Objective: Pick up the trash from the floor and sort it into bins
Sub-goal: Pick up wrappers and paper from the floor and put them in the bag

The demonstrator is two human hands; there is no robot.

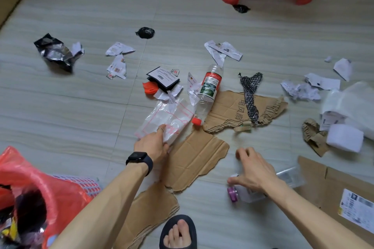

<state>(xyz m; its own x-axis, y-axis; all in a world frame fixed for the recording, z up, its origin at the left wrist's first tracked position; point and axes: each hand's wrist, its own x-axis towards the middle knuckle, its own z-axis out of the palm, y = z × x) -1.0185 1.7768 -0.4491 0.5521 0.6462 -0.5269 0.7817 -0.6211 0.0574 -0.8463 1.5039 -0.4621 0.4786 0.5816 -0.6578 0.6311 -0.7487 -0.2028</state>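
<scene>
Plastic bag (172, 117) (clear, red-printed) gripped by left hand (150, 145); right hand (253, 170) hovers.

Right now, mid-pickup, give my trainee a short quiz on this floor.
1. True or false: the red-capped bottle stands upright.
2. The left hand and the clear plastic bag: A) hand grips it, B) well apart, C) bag already binned?
3. Fill in: the black mesh lies partly on the ____.
Key: 1 false; 2 A; 3 cardboard.
</scene>
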